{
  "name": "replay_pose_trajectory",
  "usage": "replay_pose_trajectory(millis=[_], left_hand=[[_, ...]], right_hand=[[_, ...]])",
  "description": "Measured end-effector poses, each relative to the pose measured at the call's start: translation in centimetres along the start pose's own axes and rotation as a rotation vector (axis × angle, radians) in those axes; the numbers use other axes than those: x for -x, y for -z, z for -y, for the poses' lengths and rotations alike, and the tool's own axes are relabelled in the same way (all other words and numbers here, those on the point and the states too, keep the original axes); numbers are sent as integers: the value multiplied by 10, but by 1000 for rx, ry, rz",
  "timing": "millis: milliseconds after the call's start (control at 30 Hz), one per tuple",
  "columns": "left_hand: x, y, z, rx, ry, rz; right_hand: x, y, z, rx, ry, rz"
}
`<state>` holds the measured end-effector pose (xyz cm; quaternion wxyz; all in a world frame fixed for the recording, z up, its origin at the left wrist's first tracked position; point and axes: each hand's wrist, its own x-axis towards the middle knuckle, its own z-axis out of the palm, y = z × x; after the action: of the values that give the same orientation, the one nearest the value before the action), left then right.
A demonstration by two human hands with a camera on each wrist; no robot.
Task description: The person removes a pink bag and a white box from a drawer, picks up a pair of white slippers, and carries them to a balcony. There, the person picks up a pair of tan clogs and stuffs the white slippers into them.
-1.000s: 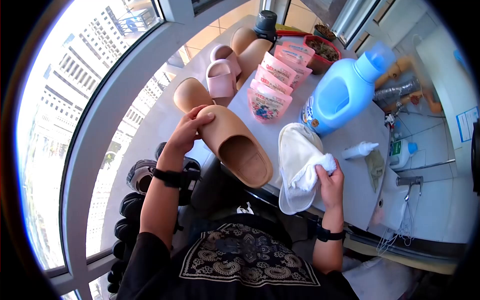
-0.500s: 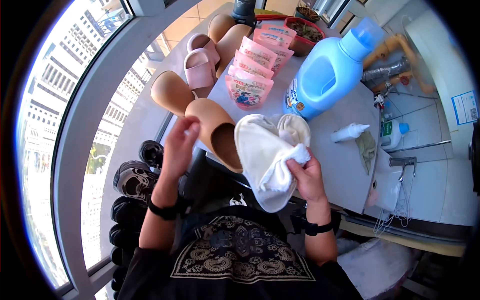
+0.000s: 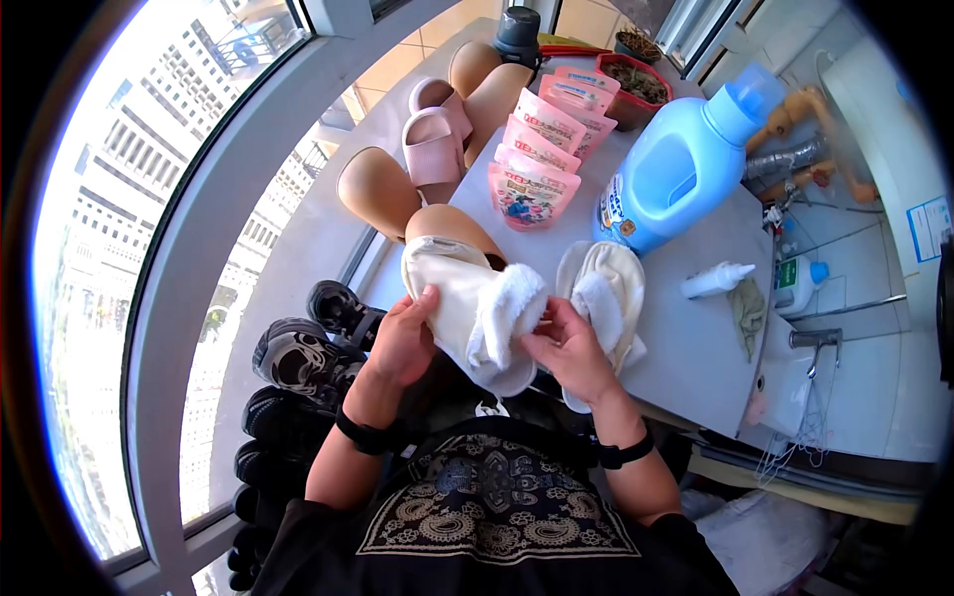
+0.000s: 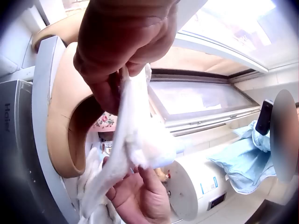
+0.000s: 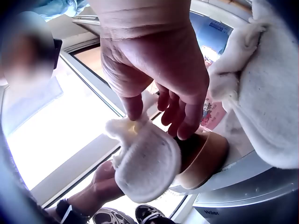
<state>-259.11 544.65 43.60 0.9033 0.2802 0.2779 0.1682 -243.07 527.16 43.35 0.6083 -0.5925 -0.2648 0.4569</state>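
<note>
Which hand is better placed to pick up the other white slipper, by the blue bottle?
Probably the right hand: it is close beside that white slipper, while the left hand, farther off, grips the raised slipper.

Lit brightly through the window (image 3: pixel 94 318), bleached white across much of it, bowed and blackened toward the edges.

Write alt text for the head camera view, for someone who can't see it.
A person's left hand pinches a white slipper, with the right hand at its fluffy strap. A similar slipper lies on the counter; beyond are tan slippers, pink slides, pink pouches and a blue jug, with dark shoes at the left.
</note>
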Motion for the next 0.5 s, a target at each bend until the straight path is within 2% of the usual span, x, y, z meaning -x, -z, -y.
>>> replay_pose_trajectory(millis=[67,167,233,333,400,467,500], left_hand=[[0,0,1,31,26,13],[0,3,7,-43,47,25],[0,2,10,-153,48,27],[6,0,4,-465,-189,-114],[2,6,0,-708,-404,-192],[1,5,-2,-1081,-535,-264],[0,3,-5,-1267,-604,-303]], right_hand=[[3,-6,2,-40,-76,72],[0,-14,-11,-97,-29,88],[2,-10,-14,13,-15,21],[11,4,-14,178,16,-134],[15,5,-12,23,42,-189],[20,6,-10,-163,20,-201],[22,8,-11,-136,4,-228]])
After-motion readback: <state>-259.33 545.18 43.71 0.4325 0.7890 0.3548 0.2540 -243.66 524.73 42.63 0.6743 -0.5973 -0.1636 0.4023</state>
